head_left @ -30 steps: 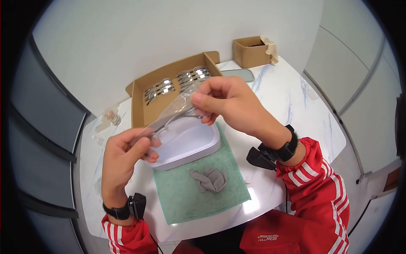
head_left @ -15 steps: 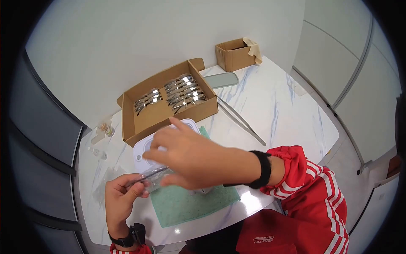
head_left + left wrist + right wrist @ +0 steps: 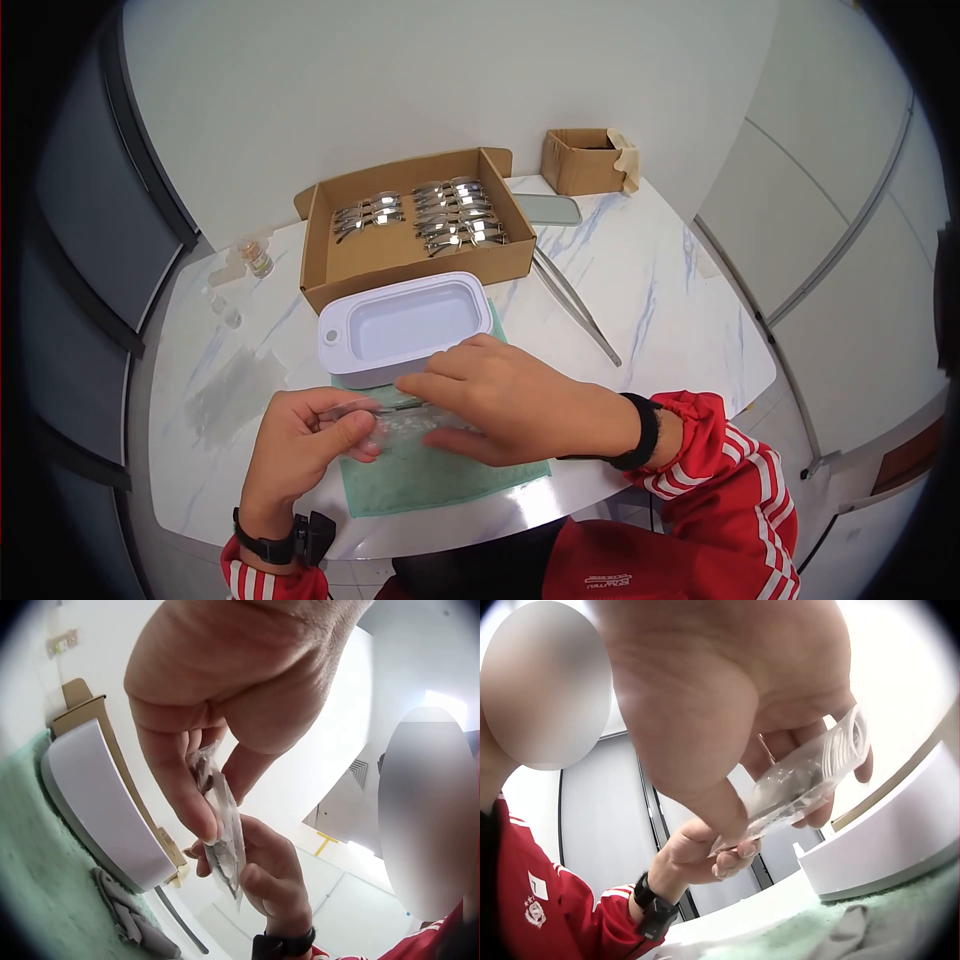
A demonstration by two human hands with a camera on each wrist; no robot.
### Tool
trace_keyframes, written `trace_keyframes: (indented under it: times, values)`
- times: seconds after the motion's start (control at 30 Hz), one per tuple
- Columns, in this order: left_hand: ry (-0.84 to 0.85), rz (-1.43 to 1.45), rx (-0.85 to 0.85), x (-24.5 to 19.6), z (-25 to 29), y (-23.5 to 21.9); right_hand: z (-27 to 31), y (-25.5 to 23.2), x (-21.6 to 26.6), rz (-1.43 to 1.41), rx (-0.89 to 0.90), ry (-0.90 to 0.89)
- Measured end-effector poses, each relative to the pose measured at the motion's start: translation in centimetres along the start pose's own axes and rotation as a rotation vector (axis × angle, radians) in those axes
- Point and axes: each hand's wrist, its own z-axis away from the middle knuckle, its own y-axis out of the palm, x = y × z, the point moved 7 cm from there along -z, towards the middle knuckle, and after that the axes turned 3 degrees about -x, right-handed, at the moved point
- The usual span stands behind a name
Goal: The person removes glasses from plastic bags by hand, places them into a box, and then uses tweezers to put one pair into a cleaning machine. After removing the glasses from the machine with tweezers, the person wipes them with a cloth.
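Observation:
Over the green towel (image 3: 400, 490), both hands hold a clear plastic bag (image 3: 802, 776) with a thin dark glasses frame (image 3: 405, 406) inside. My left hand (image 3: 300, 435) pinches one end between thumb and fingers. At the other end my right hand (image 3: 505, 400) has its thumb on one side of the bag and its fingers on the other, as the left wrist view shows. Just beyond the hands stands a pale lavender oval tub (image 3: 375, 372), its basin uncovered. A crumpled grey cloth (image 3: 131, 919) lies on the towel, hidden behind the right hand in the head view.
A shallow cardboard box (image 3: 420, 275) with rows of eyeglasses stands behind the tub. Long metal tweezers (image 3: 585, 310) lie to its right. Further back are a small cardboard box (image 3: 575, 170) and a grey-green tray (image 3: 550, 210). Small bottles (image 3: 257, 260) and clear plastic (image 3: 235, 395) lie left.
The bag, first stretched between both hands over the tub, has come down nearer to me above the towel. The right hand swept across and now holds the bag close beside the left.

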Motion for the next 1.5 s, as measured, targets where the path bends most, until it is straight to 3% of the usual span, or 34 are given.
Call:
trace_keyframes:
  times: [0.23, 0.33, 0.4, 0.57, 0.77, 1.0, 1.17, 1.37, 1.5]
  values:
    - [-0.008, 0.007, 0.095, 0.0, -1.0, 2.6, 2.0, -2.2, -0.5, 0.106, 0.032, 0.036]
    - [0.004, -0.007, 0.061, 0.1, -1.4, 1.9, 3.3, -4.5, -1.7, 0.18, -0.021, 0.065]
    - [0.023, -0.008, 0.025, -0.1, -1.4, 0.7, 4.5, -6.8, -3.6, 0.23, -0.01, 0.186]
    - [0.182, 0.02, -0.089, 0.2, -1.9, -2.8, 10.2, -12.7, -13.9, 0.325, 0.036, 0.662]
    - [0.3, 0.087, -0.186, 1.8, -2.8, -5.2, 15.4, -16.1, -24.6, 0.408, 0.009, 0.84]
    - [0.332, 0.199, -0.212, 2.6, -2.7, -6.3, 16.1, -15.8, -30.8, 0.47, 0.14, 0.891]
    - [0.366, 0.206, -0.249, 2.5, -2.5, -6.7, 15.0, -15.8, -30.6, 0.436, 0.078, 0.886]
    - [0.361, 0.178, -0.299, 2.5, -2.0, -6.9, 15.4, -15.4, -31.4, 0.608, 0.2, 0.915]
    - [0.372, 0.175, -0.308, 2.5, -2.1, -6.9, 15.5, -15.1, -32.4, 0.621, 0.153, 0.871]
